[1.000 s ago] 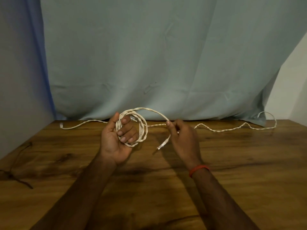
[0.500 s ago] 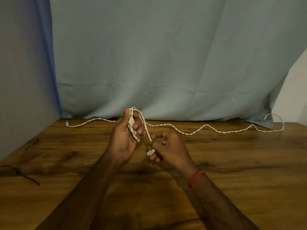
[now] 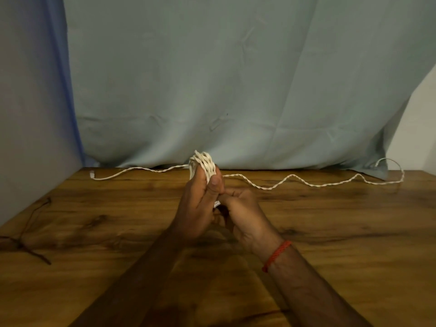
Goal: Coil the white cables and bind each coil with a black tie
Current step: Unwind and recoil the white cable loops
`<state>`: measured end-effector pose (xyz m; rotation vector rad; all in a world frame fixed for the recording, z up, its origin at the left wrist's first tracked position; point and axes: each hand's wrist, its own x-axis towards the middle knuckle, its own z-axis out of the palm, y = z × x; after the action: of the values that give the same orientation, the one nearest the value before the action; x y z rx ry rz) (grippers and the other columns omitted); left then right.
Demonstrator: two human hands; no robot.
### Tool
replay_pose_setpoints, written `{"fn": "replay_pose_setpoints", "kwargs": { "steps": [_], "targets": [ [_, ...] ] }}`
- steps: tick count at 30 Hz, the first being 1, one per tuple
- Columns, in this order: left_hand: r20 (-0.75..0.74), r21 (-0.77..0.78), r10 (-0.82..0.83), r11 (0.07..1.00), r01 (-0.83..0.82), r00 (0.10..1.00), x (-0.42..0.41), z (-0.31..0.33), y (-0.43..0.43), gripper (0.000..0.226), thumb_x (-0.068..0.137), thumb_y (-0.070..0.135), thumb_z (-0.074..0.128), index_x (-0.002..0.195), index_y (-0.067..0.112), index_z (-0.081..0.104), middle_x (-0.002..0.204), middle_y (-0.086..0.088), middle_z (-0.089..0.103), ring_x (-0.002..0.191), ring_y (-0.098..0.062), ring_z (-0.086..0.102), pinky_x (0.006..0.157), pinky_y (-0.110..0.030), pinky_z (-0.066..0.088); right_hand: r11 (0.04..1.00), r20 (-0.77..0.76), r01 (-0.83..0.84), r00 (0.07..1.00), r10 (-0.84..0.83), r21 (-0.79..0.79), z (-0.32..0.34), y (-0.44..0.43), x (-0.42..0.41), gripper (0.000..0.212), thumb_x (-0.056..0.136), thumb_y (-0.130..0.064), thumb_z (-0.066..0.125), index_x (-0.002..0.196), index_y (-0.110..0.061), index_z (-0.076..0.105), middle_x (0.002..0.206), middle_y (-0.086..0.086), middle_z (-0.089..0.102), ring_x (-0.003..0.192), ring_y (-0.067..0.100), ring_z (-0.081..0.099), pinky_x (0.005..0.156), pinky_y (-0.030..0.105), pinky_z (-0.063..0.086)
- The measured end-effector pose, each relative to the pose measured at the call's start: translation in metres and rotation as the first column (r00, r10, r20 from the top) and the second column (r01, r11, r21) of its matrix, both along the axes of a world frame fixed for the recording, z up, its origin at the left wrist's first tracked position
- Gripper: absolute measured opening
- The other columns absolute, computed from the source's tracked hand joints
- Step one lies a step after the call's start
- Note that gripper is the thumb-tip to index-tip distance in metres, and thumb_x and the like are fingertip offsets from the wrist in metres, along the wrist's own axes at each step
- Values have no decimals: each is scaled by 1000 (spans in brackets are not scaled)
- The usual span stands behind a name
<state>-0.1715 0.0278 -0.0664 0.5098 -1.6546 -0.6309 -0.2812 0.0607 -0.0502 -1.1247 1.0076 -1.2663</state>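
A person's two bare hands meet over the middle of a wooden tabletop [image 3: 330, 244], working a coiled white cable [image 3: 203, 164]. The left hand [image 3: 197, 206] stands upright, its grip curled round the bundle, thumb pressed against the loops, which fan out above the fingertips toward 12 o'clock. The right hand [image 3: 243, 212], a red thread band [image 3: 278, 254] round its wrist, is tucked against the left palm from 3 o'clock. Its grip is curled tight on the cable's tail end, and a small pale plug [image 3: 217, 204] peeps out between the two hands. Exactly how the fingers lie on the tail is hidden.

A second white cable [image 3: 292, 179], twisted and uncoiled, lies along the far side of the tabletop. It runs from a plug end at about 10 o'clock, passes behind the hands, and waves on to 2 o'clock, where it rises in a loop against the backdrop.

Black ties [image 3: 28, 247] lie loose near the tabletop's edge at 8 o'clock, well apart from both hands and touched by neither. A creased pale blue-green curtain [image 3: 236, 79] hangs behind the tabletop at 12 o'clock, with plain wall showing to either side.
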Motion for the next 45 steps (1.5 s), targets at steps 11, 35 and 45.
{"fn": "replay_pose_setpoints", "kwargs": {
  "steps": [11,35,45],
  "targets": [
    [-638,328,-38,890,316,769,12,12,-7,45,97,55,44,78,16,55,49,3,35,40,-10,30,41,-23,24,825,-693,-126,620,-368,-551,-20,0,7,26,90,-44,66,89,-19,74,67,-1,64,59,7,53,57,33,48],
    [-185,685,-366,618,387,912,9,21,9,93,62,92,2,61,14,52,41,5,27,34,-6,19,47,-20,8,549,-412,-121,796,-445,-827,0,-5,-27,44,82,-44,76,118,-21,64,141,-4,55,135,12,48,105,41,45],
    [-232,708,-259,617,345,938,6,20,5,92,44,99,17,65,15,46,40,3,25,32,-6,18,48,-12,17,531,-488,-206,735,-471,-822,-8,-8,-20,27,95,-30,65,118,-19,74,112,-6,70,102,7,65,83,32,52]
  ]
}}
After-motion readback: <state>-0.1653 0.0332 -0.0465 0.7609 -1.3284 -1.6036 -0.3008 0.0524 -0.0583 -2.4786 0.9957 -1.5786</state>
